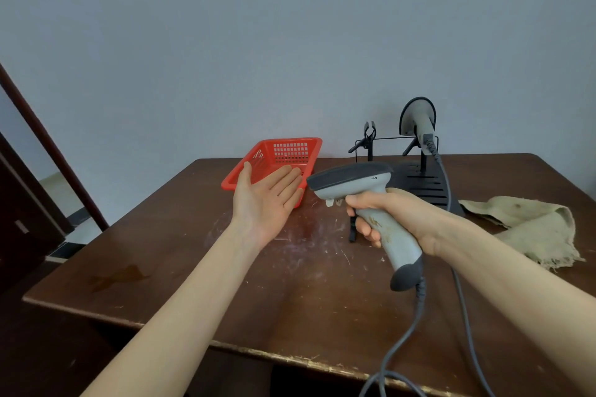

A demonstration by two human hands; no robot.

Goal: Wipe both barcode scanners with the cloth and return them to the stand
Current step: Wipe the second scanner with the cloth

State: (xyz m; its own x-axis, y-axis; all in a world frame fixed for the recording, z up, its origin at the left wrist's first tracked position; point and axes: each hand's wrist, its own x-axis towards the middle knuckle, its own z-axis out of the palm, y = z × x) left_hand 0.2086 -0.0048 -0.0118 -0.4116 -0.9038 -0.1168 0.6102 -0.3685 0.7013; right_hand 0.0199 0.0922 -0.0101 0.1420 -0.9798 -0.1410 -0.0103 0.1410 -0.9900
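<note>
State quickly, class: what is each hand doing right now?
Left hand: open, empty.
Right hand: closed on a scanner.

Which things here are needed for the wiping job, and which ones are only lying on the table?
Needed: the held scanner in the right hand; the second scanner on the stand; the cloth; the open left hand.

Only lying about: the red basket.

Soft, even, dimmish light; faint shadows under arms; sharp centre, wide-angle bending at edges, no glare
</note>
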